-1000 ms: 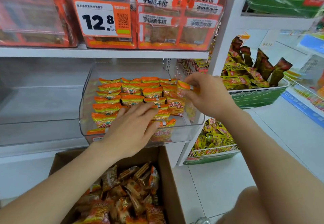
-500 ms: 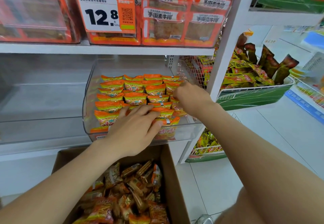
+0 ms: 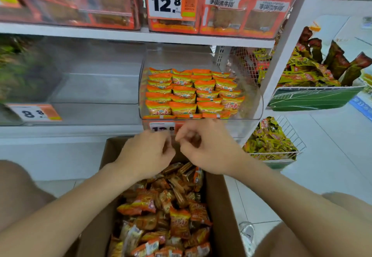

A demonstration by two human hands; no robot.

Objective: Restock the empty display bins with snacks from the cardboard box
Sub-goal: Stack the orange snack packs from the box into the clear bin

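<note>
Both hands, left hand [image 3: 147, 154] and right hand [image 3: 203, 148], hover loosely curled and empty above the cardboard box [image 3: 223, 206]; I'd scoop orange packets [image 3: 181, 222] flat so rows in the clear bin [image 3: 201, 119] above stay tidy.

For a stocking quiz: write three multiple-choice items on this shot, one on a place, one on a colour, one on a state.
1. Where are both hands?
A. deep inside the bin
B. over the box, below the bin
C. on the top shelf

2. What colour are the packets in the bin?
A. orange
B. blue
C. white

3. What state is the box in?
A. taped shut
B. open, empty
C. open, holding snacks

Answers: B, the left hand and right hand sit over the box, below the bin. A, the packets are orange. C, snacks show in the open box.
</note>
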